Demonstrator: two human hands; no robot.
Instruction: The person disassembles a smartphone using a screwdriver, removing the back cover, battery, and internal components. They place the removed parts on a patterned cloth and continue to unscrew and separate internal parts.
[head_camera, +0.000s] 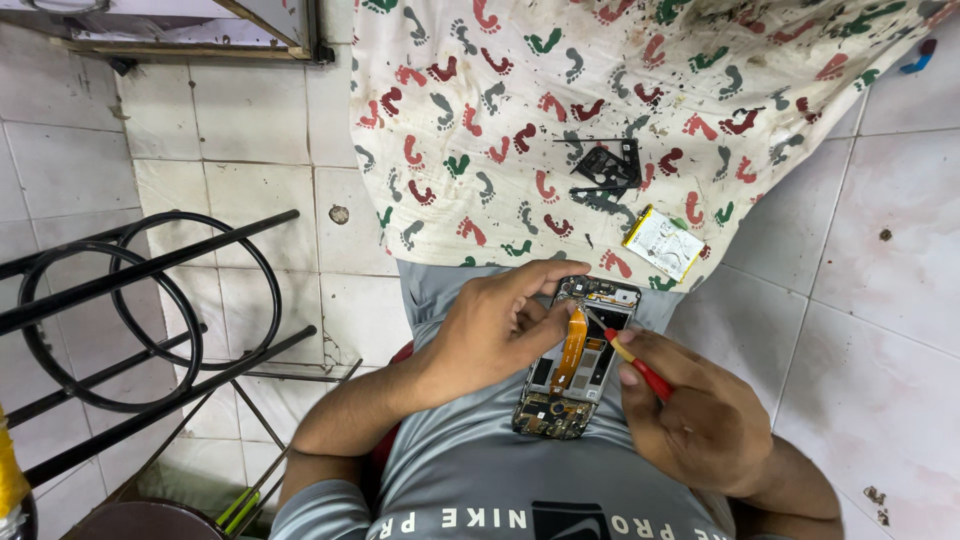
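An opened phone (580, 365) with bare circuit boards and an orange flex cable (573, 345) rests on my lap over a grey shirt (470, 480). My left hand (495, 325) grips the phone's upper left edge, fingers curled over its top. My right hand (690, 415) holds a red-handled screwdriver (638, 368), whose thin tip touches the phone's inside near the top of the flex cable.
A white cloth with coloured footprints (600, 90) lies on the tiled floor (880, 300) ahead. On it sit black phone parts (605, 170) and a flat battery with a yellow edge (664, 243). A black metal rack with rings (140, 300) stands left.
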